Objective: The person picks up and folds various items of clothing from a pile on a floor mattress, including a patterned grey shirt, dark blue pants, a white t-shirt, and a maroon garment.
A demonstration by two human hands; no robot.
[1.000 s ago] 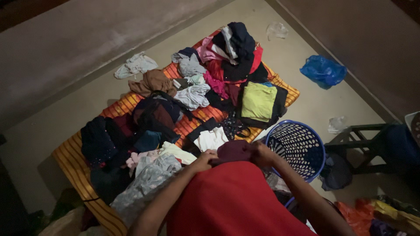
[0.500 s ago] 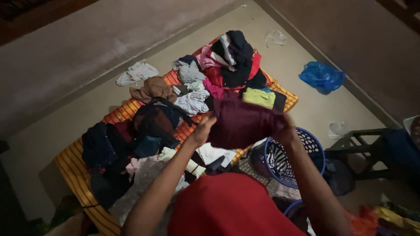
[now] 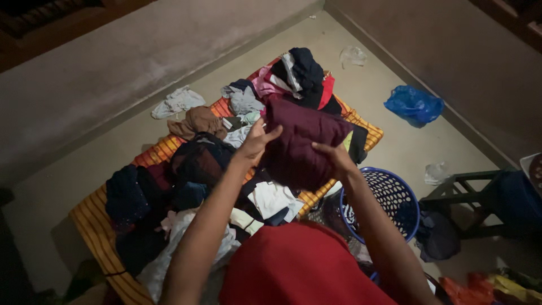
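I have the left hand (image 3: 255, 141) and right hand (image 3: 334, 157) both closed on the maroon garment (image 3: 299, 141) — held up in the air between them. It hangs above the striped orange mat (image 3: 90, 206) strewn with clothes, near the blue laundry basket (image 3: 389, 197).

A crumpled blue plastic bag (image 3: 414, 105) lies on the floor by the wall.

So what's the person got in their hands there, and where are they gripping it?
A dark maroon garment, held up over the clothes pile. The left hand grips its left edge, the right hand its lower right edge.
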